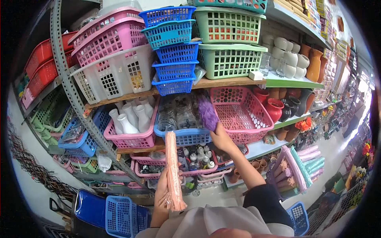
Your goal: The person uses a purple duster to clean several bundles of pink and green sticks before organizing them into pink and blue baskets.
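My left hand (pixel 162 190) is wrapped round a long, upright peach bundle (pixel 172 170) in clear plastic, low in the middle of the view. Further up and to the right, my right hand (pixel 219 136) is closed on a fluffy purple duster-like thing (pixel 207 112). The purple thing is at the left edge of a pink basket (pixel 240 115), beside a blue basket (pixel 186 137) of clear plastic-wrapped items. My fingertips are partly hidden on both hands.
A pink basket (pixel 133 139) holds white vases. Stacked baskets stand on the wooden shelf (pixel 131 96) above. Pots and vases (pixel 274 110) line the right shelves. A metal post (pixel 73 79) rises at left. Wrapped pastel rolls (pixel 295 166) stand at lower right, and blue baskets (pixel 119 216) below.
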Demonstrator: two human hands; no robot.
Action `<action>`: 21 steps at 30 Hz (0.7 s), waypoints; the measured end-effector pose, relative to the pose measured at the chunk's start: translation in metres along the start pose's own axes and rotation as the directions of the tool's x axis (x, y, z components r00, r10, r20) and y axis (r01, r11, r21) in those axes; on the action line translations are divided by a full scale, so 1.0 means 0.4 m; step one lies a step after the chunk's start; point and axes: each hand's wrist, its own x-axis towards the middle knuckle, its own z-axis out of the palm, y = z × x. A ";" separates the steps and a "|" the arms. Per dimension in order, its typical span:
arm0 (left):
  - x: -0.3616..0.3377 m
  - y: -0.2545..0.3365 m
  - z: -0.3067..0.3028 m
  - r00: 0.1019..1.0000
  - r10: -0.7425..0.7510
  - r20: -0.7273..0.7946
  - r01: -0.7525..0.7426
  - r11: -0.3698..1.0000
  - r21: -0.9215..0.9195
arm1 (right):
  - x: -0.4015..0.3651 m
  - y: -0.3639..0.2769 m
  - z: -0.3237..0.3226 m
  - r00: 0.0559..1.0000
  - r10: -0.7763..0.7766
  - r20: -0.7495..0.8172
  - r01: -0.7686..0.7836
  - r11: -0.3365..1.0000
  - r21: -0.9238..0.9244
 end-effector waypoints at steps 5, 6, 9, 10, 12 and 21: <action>0.026 0.045 0.007 1.000 0.029 -0.008 -0.028 0.998 0.054 | 0.116 -0.055 0.013 0.970 0.174 0.170 -0.074 0.877 -0.475; 0.037 0.049 -0.005 1.000 -0.009 -0.010 0.010 0.999 0.045 | 0.116 -0.057 0.015 0.971 0.175 0.163 -0.079 0.878 -0.473; 0.068 0.056 0.001 0.998 -0.054 0.021 0.054 0.998 0.030 | 0.079 -0.091 0.008 0.986 0.155 0.065 -0.086 0.795 -0.600; 0.080 0.054 0.008 0.998 -0.054 0.040 0.054 0.998 0.016 | 0.052 -0.099 0.005 0.985 0.162 0.051 -0.098 0.791 -0.604; 0.109 0.050 0.014 0.999 -0.034 0.036 0.032 0.998 0.061 | -0.002 -0.115 -0.005 0.946 -0.265 -0.186 0.109 0.801 -0.588; 0.241 0.036 0.226 0.965 0.256 0.059 -0.262 0.954 0.145 | -0.213 -0.200 -0.049 0.891 0.036 0.453 -0.324 0.749 0.578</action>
